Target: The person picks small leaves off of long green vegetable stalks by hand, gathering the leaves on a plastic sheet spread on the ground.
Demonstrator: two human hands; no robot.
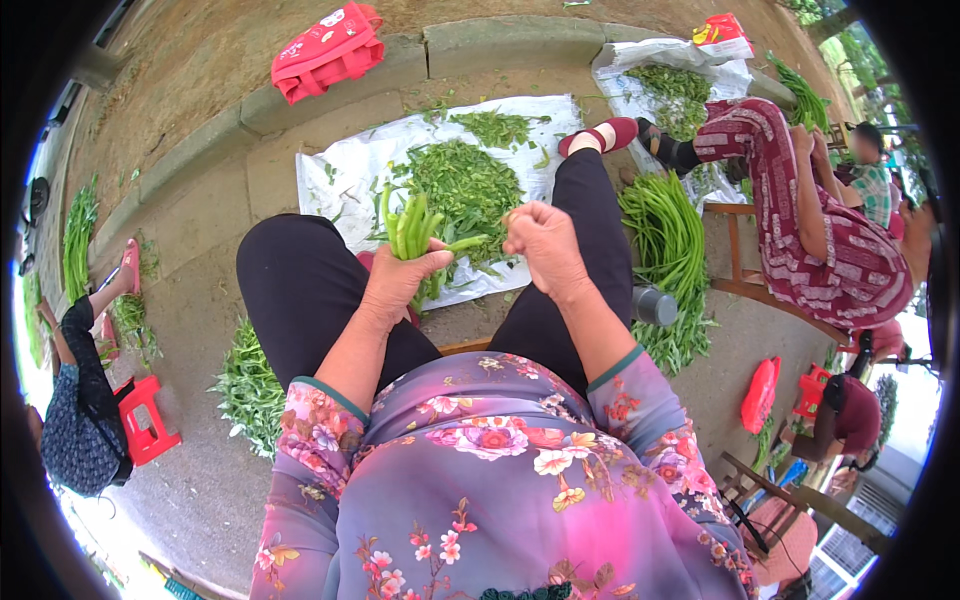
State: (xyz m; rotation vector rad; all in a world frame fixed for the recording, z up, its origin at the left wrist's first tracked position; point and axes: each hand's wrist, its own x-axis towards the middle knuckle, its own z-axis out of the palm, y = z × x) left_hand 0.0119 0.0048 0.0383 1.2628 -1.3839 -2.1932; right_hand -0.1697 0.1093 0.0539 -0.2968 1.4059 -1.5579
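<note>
Green stalks point(412, 226): a short bundle near the centre of the frame, upper ends pointing up, one stalk jutting out to the right
Left hand point(402, 278): clasped around the green stalks, thumb laid across them
Right hand point(548, 248): right of the bundle and apart from it, fingers curled in; cannot tell whether something small is pinched
Leaf pile point(465, 185): loose chopped-looking greens beyond the hands, upper centre
White sheet point(335, 170): spread on the ground under the leaf pile
Long-stalked greens point(665, 225): heaped right of centre, beside the right knee
Grey cylinder point(654, 306): just right of the right thigh, near those greens
Leafy heap point(250, 385): on the ground, left of centre
Red bag point(330, 50): upper left, by the kerb point(520, 45)
Co-worker in patterned maroon point(790, 210): seated, upper right
Red stool point(150, 425): under another seated person point(82, 410), far left
</note>
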